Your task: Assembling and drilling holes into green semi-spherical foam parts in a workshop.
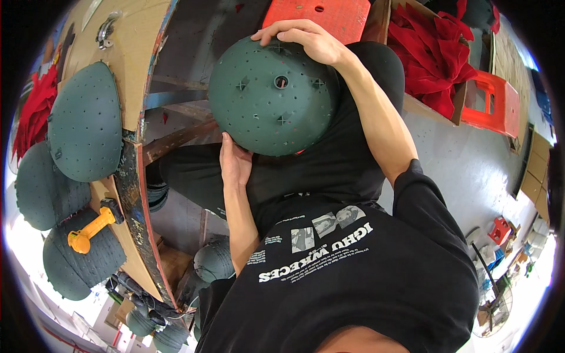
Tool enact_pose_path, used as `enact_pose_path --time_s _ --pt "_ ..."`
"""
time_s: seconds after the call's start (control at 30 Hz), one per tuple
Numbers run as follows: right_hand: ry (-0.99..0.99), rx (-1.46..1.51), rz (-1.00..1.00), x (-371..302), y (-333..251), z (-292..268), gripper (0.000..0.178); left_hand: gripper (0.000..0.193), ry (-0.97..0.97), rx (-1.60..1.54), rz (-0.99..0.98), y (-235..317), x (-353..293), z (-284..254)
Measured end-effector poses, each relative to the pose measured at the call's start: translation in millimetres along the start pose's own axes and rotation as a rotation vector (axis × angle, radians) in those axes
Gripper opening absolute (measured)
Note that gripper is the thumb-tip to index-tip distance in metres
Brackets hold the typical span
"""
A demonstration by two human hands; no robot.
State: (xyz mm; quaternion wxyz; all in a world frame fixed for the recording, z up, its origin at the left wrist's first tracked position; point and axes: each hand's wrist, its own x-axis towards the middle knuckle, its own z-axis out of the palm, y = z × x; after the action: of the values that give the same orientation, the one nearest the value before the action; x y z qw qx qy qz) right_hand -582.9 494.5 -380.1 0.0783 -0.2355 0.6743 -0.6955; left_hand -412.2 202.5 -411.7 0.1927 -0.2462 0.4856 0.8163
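A dark green dome-shaped shell (241, 112) rests over my lap, its rounded side facing up. Small holes dot it; several cross-shaped marks and one larger round hole are on its upper part. My right hand (309, 40) lies over the far rim with its fingers curved onto the surface. Against the near left edge, my left hand (236, 162) supports the shell from below, its fingers partly hidden beneath. Both hands hold the shell between them.
On the wooden table (132, 70) at left are similar green shells (85, 126), some stacked, a yellow-and-black power tool (94, 228) and a metal clamp-like piece (106, 30). A red stool (329, 16) stands ahead. To the right are a box of red fabric (429, 50) and another red stool (494, 106).
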Motion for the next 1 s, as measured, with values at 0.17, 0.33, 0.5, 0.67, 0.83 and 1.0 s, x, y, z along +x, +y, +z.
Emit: enact_pose_path --time_s 0.17,0.33,0.5,0.67,0.83,1.0 --pt "-0.079 -0.138 -0.026 1.6 -5.5 2.9 0.038 0.059 -0.019 -0.038 0.012 0.4 -1.3 -1.2" --pt "-0.075 -0.092 -0.02 1.5 -4.7 1.0 0.039 0.059 -0.027 -0.04 0.016 1.0 -1.0 -0.3" --pt "-0.066 -0.021 0.053 0.0 -10.3 6.6 0.037 0.059 -0.015 -0.027 0.018 1.0 -1.5 -1.3" --pt "-0.053 -0.134 0.001 1.0 -5.2 2.7 0.035 0.06 -0.021 -0.025 0.014 1.4 -1.6 1.6" --pt "-0.033 -0.116 0.031 -1.1 -11.4 7.9 0.027 0.06 -0.014 -0.022 0.007 1.3 -1.6 0.0" --pt "-0.007 -0.312 -0.024 1.3 -16.8 11.3 0.019 0.062 -0.011 -0.022 0.009 0.5 -0.9 -3.5"
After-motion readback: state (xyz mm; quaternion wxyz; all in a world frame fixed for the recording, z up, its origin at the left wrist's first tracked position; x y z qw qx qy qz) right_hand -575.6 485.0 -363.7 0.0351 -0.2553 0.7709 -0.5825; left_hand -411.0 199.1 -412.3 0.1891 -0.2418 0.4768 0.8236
